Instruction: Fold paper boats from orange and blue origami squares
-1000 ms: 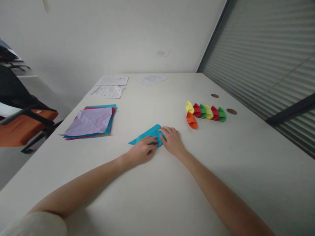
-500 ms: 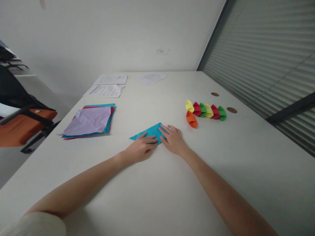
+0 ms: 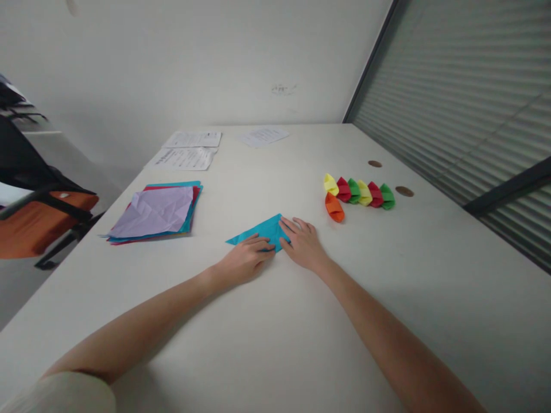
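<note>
A sheet of blue origami paper (image 3: 267, 229), folded to a pointed shape, lies flat on the white table (image 3: 267, 332). My left hand (image 3: 248, 256) rests on its near edge, fingers stretched out across the paper. On the right part of the sheet lies my right hand (image 3: 303, 244), fingers spread and pressing down. Its fingers cover the paper's right end. To the right, a row of folded paper pieces (image 3: 365, 194) in yellow, red and green stands on the table, with an orange folded piece (image 3: 334, 207) just in front of the row's left end.
A stack of coloured paper (image 3: 161, 209), a creased purple sheet on top, lies at the left. Printed sheets (image 3: 186, 159) lie at the far left, and another printed sheet (image 3: 264, 136) at the back. An orange office chair (image 3: 51, 221) stands beyond the left edge; blinds (image 3: 465, 97) run along the right.
My left fingers have shifted very slightly on the blue paper. Otherwise both hands and the paper stay in place; the view has moved a touch.
</note>
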Motion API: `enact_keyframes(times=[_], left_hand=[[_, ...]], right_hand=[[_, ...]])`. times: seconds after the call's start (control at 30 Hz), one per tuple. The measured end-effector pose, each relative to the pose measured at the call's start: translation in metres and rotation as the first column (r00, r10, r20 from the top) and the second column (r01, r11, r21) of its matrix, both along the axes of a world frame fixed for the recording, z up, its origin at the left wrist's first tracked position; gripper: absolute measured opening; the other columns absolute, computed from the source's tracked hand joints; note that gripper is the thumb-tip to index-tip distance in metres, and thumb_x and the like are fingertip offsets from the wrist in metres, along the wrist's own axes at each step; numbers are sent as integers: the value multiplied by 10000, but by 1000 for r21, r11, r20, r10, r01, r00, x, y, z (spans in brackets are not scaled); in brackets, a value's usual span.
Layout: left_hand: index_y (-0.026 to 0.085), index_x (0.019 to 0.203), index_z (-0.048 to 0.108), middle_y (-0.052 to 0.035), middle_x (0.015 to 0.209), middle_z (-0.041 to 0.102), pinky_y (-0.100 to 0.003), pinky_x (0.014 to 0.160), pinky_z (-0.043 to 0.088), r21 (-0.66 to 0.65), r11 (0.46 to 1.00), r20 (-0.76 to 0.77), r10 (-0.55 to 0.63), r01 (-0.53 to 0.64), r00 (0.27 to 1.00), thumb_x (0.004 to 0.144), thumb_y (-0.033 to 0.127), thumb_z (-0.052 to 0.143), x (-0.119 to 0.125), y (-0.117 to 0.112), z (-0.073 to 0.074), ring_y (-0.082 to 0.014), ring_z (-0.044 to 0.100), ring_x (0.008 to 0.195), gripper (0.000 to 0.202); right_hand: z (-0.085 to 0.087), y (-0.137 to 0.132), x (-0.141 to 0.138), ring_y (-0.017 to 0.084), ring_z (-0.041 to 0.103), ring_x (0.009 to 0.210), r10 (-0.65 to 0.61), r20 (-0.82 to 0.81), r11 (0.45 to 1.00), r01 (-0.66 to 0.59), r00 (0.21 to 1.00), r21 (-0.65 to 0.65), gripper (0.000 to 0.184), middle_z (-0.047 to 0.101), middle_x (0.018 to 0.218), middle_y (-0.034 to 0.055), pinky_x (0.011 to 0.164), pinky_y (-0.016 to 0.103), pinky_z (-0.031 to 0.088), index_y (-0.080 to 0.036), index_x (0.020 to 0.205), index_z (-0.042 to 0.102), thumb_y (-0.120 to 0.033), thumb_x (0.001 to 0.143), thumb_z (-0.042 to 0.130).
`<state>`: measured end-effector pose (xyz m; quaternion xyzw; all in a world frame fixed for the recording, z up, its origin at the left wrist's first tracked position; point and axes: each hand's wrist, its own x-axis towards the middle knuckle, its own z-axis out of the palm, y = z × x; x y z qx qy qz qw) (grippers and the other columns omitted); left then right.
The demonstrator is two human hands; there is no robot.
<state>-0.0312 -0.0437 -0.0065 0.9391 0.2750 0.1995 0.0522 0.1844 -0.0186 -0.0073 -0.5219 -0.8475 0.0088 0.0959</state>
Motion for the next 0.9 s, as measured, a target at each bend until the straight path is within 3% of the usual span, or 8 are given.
enact_keyframes(times=[0.4,0.67,0.9], left_hand=[[194,1080,698,-89,1158,697,-479,1090,425,-27,1000,13,4,-4,1000,904,60,457,-2,0,-2,-211,632,1129,328],[173,894,744,-99,1014,709,-323,864,569,-82,990,144,128,-117,981,824,-26,460,-1,1,-5,-196,682,993,353],[196,1052,723,-104,1118,688,-398,955,536,-26,994,52,109,-107,993,845,14,483,-2,1,-6,-201,662,1003,366]], right_hand=[[-4,2,1,304,352,1359,-12,0,1000,12,1000,11,540,387,1539,45,1069,452,280,-173,1447,438,-399,968,334],[-7,3,1,303,347,1366,-13,24,1000,12,1000,15,541,373,1547,46,1066,458,276,-191,1455,427,-412,973,318],[-6,2,1,305,340,1369,-14,29,1000,14,999,14,540,373,1546,52,1059,458,279,-192,1456,423,-418,975,327]])
